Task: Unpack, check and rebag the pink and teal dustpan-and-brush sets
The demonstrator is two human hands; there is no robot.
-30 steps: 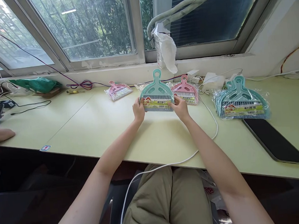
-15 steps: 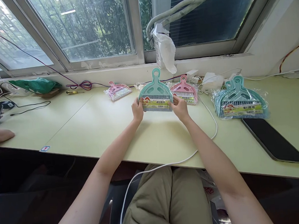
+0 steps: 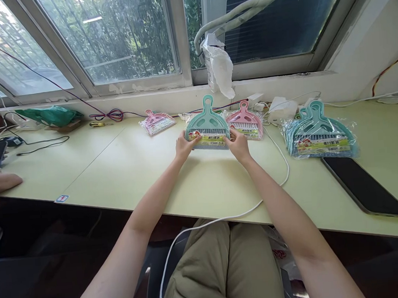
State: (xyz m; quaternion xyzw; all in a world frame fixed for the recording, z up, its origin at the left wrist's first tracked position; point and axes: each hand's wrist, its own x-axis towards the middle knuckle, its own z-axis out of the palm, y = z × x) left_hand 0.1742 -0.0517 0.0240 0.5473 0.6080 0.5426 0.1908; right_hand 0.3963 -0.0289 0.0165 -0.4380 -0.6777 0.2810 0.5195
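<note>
A mint-green dustpan and brush set (image 3: 207, 120) is held upright above the table, handle pointing up, with a printed label band across its bristles. My left hand (image 3: 184, 146) grips its left edge, the thumb lying across the label. On the opposite edge, my right hand (image 3: 238, 145) pinches the lower right corner. Just behind to the right lies a pink dustpan set (image 3: 245, 118) in clear wrap, partly covered by the green one. Another pink dustpan set (image 3: 157, 122) rests farther left.
Wrapped green dustpan sets (image 3: 318, 131) are stacked at right, beside a large black phone (image 3: 365, 186). A white cable (image 3: 286, 163) crosses the table (image 3: 143, 180) and drops over its edge. At far left, another person's forearm (image 3: 2, 182) rests near a green bag (image 3: 51, 115).
My left thumb has moved inward across the label. The green dustpan set has dipped slightly, still between both hands.
</note>
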